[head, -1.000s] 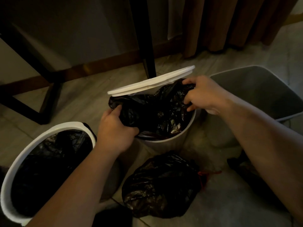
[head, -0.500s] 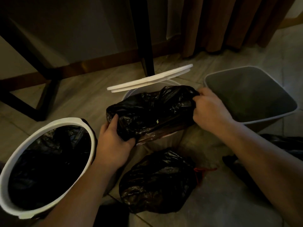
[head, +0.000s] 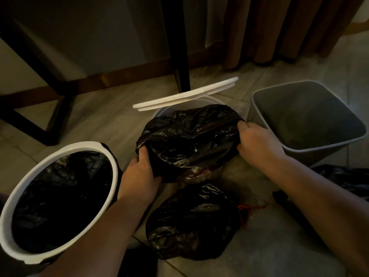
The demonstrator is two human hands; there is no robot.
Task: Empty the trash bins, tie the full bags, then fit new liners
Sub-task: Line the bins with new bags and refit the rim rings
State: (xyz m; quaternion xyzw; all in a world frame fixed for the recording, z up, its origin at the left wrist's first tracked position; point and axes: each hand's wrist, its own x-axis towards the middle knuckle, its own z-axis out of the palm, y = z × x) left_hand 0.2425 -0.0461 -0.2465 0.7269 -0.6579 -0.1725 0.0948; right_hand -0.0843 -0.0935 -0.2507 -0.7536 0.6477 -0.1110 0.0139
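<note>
A round white bin [head: 159, 113] with its lid [head: 185, 94] tipped up stands in the middle of the floor. A black liner [head: 189, 140] is stretched over its mouth. My left hand [head: 139, 172] grips the liner's near left edge. My right hand [head: 257, 141] grips its right edge. A tied black bag [head: 191, 222] with a red drawstring [head: 246, 209] lies on the floor in front of the bin. To the left is a white round bin [head: 111, 162] lined in black. A grey square bin [head: 299, 150] on the right holds no liner.
Black table legs [head: 179, 56] rise just behind the middle bin, and another dark frame [head: 40, 120] stands at the left. Brown curtains [head: 279, 29] hang at the back right. More black plastic [head: 347, 180] lies on the tiles at the right edge.
Both hands have pulled the liner's edge outward and down toward me over the middle bin's rim. The liner now covers more of the opening.
</note>
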